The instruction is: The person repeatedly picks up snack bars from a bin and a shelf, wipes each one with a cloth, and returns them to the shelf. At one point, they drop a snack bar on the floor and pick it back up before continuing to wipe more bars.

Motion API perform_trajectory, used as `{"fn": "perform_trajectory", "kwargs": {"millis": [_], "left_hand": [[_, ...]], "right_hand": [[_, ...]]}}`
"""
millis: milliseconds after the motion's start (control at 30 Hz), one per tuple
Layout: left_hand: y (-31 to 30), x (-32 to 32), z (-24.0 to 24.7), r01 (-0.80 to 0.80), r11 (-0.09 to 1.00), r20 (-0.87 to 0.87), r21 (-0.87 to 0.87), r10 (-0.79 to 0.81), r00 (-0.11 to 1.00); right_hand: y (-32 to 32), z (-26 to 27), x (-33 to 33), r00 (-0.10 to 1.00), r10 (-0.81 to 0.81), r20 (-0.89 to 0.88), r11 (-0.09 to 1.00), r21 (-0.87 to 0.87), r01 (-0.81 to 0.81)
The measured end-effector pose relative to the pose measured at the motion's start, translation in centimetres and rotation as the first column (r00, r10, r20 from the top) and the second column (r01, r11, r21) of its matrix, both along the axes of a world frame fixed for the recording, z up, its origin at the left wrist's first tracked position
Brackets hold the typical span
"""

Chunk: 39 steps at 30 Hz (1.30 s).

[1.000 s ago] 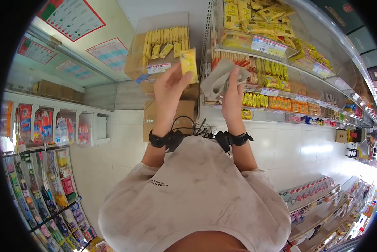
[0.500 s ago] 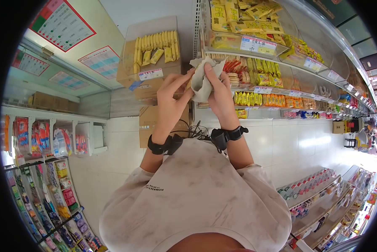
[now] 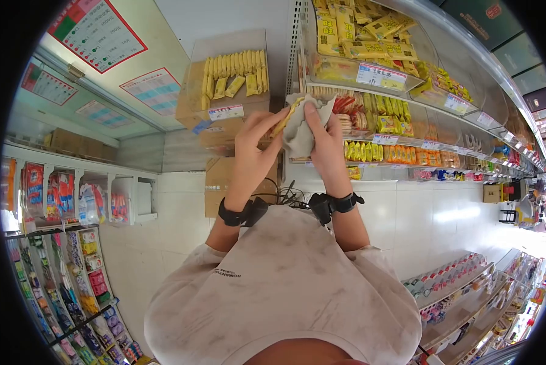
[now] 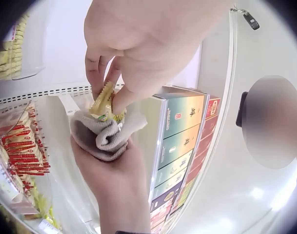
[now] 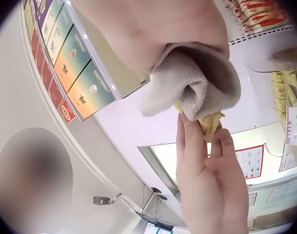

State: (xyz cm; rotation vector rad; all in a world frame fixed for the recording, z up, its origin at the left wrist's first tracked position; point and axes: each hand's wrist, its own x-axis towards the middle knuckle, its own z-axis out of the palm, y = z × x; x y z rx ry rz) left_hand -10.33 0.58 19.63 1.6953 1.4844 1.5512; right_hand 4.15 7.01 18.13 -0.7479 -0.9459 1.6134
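Observation:
My left hand point(image 3: 255, 146) pinches a yellow snack packet point(image 3: 281, 124) between thumb and fingertips, in front of the shelves. Right beside it, my right hand point(image 3: 328, 146) grips a grey cloth point(image 3: 298, 135), thumb lying along its top. Cloth and packet meet between the two hands. In the left wrist view the packet's crimped end point(image 4: 105, 97) sticks up out of the folded cloth point(image 4: 97, 139). Seen from the right wrist, the ribbed cloth point(image 5: 187, 85) covers most of the packet point(image 5: 211, 127), with the left fingers under it.
A clear bin point(image 3: 191, 100) of small yellow packets stands behind the left hand. Stocked snack shelves point(image 3: 382, 76) run off to the right. Below the hands are a cardboard box point(image 3: 219, 182) and black cables point(image 3: 291, 193). Hanging goods point(image 3: 60, 188) line the left side.
A second ago the packet was held up in the left hand, apart from the cloth. The hands have since come together, cloth against packet; more of the packet's yellow shows now than half a second ago.

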Motion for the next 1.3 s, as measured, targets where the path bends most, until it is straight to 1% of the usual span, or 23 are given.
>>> {"fn": "perform_trajectory", "kwargs": {"millis": [67,167,267,367,467,567,667,700,767,800,867,1000,1067,1100,1200,1267,1300], "left_hand": [[-0.4,0.3,0.0,0.011,1.000,-0.053,-0.004,-0.011,0.999],[-0.4,1.6,-0.4,0.014,0.996,-0.120,0.089,-0.003,0.993],[-0.4,2.3,-1.4,-0.013,0.999,-0.104,0.049,0.018,0.994],[-0.4,2.2,-1.6,0.006,0.999,-0.068,0.037,-0.003,0.998],[-0.4,2.1,-1.5,-0.005,0.998,-0.057,0.065,0.009,0.998],[-0.4,2.2,-1.5,-0.116,0.976,-0.130,0.184,0.141,0.981],[0.1,2.1,-1.6,-0.120,0.955,-0.134,0.273,0.161,0.978],[-0.1,2.2,-1.3,-0.125,0.964,-0.140,0.233,0.160,0.977],[-0.7,2.5,-0.5,-0.137,0.979,-0.150,0.149,0.159,0.976],[-0.8,2.4,-0.7,-0.138,0.983,-0.108,0.120,0.151,0.983],[-0.9,2.2,-1.1,-0.137,0.988,-0.022,0.066,0.138,0.990],[-0.7,1.6,-1.1,-0.103,0.981,-0.101,0.163,0.121,0.988],[-0.7,1.8,-0.7,-0.072,0.981,-0.107,0.182,0.093,0.990],[-0.7,1.8,-0.5,-0.076,0.983,-0.058,0.170,0.087,0.995],[-0.7,1.8,-0.3,-0.080,0.989,0.072,0.125,0.071,0.995],[-0.7,1.7,-0.7,-0.081,0.993,0.132,0.084,0.069,0.989],[-0.8,1.6,-0.7,-0.064,0.995,0.117,0.074,0.055,0.992]], "right_hand": [[-0.5,0.8,-0.1,0.999,-0.024,-0.034,1.000,-0.008,0.023],[-0.4,1.5,-0.3,0.985,-0.057,-0.164,0.994,-0.098,0.041],[-0.3,0.4,-0.6,0.989,-0.124,-0.078,0.992,-0.001,0.124],[-0.5,0.7,-0.4,0.988,-0.120,-0.095,0.993,-0.014,0.120],[-0.2,0.6,0.3,0.968,-0.029,-0.251,0.981,-0.193,-0.021],[0.0,1.5,0.0,0.893,0.087,-0.441,0.941,-0.258,-0.219],[-0.1,0.4,-0.1,0.943,0.089,-0.321,0.943,-0.279,-0.184],[-0.3,0.4,-0.2,0.956,0.119,-0.268,0.955,-0.231,-0.184],[-0.9,0.8,-0.5,0.971,0.100,-0.217,0.971,-0.190,-0.143],[-1.2,0.9,-0.6,0.977,0.090,-0.193,0.978,-0.168,-0.123],[-1.5,0.9,-0.5,0.957,0.134,-0.258,0.973,-0.150,-0.177],[-1.0,0.4,0.1,0.888,0.182,-0.422,0.950,-0.156,-0.269],[-0.8,1.1,0.3,0.881,0.219,-0.419,0.955,-0.094,-0.281],[-0.7,1.5,0.4,0.879,0.235,-0.416,0.956,-0.063,-0.286],[-0.7,0.6,0.2,0.930,0.201,-0.308,0.966,-0.097,-0.241],[-1.4,0.7,-0.3,0.964,0.172,-0.201,0.985,0.004,-0.175],[-1.6,0.7,-0.5,0.977,0.153,-0.149,0.988,0.058,-0.146]]}}
